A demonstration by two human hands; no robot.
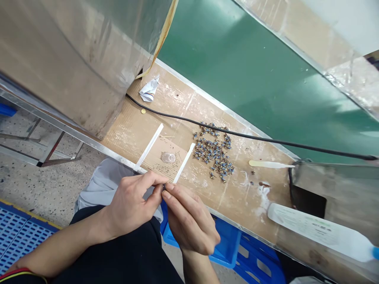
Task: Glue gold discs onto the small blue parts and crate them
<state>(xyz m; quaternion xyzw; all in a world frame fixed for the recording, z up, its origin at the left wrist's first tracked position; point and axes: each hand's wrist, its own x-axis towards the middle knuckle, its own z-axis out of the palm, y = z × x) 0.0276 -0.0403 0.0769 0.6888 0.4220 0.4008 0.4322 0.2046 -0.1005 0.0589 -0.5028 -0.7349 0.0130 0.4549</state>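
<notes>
My left hand [133,202] and my right hand [191,219] meet at the near edge of the table, thumbs and fingertips pinched together. A tiny dark piece [164,187] shows between the fingertips, too small and too covered to name. Just beyond them lies a cardboard patch [154,157] between two white tape strips. On it sit a small clear plastic dish [168,157], many tiny dark bits scattered around it, and a thin wooden stick [167,137]. To the right is a spread pile of small brass-coloured and blue parts [213,152].
A black cable [189,119] crosses the table behind the parts. A large film-wrapped box [89,59] stands left. At right lie a white bottle [319,230] and a pale flat stick [271,164]. Crumpled white wrapping [149,89] lies farther back. Below the edge is a blue bin [222,246].
</notes>
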